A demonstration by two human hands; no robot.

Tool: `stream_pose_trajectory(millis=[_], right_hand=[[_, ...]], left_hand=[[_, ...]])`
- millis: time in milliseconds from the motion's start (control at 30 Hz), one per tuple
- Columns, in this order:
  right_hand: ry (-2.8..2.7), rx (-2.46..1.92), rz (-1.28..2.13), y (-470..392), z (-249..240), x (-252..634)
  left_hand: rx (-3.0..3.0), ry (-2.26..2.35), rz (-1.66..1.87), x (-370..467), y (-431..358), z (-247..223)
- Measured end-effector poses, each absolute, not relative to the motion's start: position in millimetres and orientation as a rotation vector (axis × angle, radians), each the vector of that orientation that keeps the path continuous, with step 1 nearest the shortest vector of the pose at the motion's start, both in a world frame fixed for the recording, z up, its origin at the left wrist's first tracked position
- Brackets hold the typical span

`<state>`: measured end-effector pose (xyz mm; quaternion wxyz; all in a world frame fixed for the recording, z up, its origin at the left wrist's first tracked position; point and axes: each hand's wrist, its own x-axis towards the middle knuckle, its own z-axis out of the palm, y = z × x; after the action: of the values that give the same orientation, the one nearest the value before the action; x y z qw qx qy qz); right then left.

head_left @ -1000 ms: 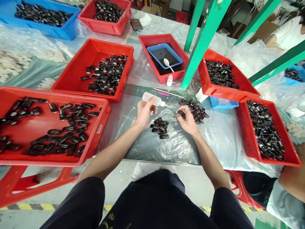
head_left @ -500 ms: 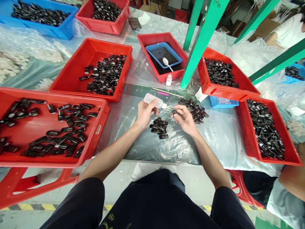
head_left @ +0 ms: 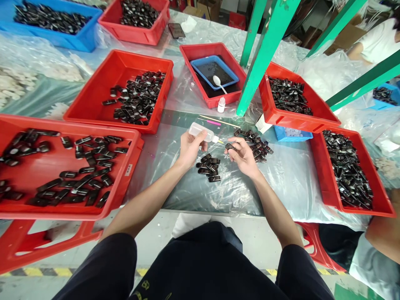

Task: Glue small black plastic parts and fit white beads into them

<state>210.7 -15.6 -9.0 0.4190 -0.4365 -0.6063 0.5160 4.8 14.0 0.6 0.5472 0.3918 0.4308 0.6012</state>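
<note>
My left hand (head_left: 190,149) is closed round a clear squeeze bottle (head_left: 200,131), whose thin yellowish tip points right. Between the fingers of my right hand (head_left: 242,156) is a small glossy black part (head_left: 229,146), close to the bottle's tip; whether they touch cannot be made out. Below and between my hands lies a small pile of black parts (head_left: 208,167) on the plastic-covered table (head_left: 187,193). Another pile of black parts (head_left: 262,150) lies just right of my right hand, partly behind it.
Red bins of black parts stand left (head_left: 134,166) and right (head_left: 383,189). Behind my hands are a pink stick (head_left: 213,122), a small white bottle (head_left: 221,105) and a green post (head_left: 250,89). At the right edge shows another person's arm (head_left: 386,233).
</note>
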Motion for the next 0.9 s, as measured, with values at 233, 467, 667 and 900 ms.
stream_pose_trajectory(millis=[233,467,667,900], right_hand=[[-1.511,-1.066,1.294,-17.5,-10.0,209.8],[-1.506,-1.028,1.291,-20.0,-10.0,208.9],[-1.497,-0.976,1.298,-20.2,-12.4,209.2],[-1.493,-0.929,1.314,-20.2,-15.3,210.5]], left_hand=[[0.969,1.02,1.387,6.0,11.8,3.5],[1.022,1.004,1.386,3.6,12.6,2.6],[1.085,0.978,1.396,0.7,14.2,-1.2],[1.113,0.992,1.413,-0.1,13.4,-2.0]])
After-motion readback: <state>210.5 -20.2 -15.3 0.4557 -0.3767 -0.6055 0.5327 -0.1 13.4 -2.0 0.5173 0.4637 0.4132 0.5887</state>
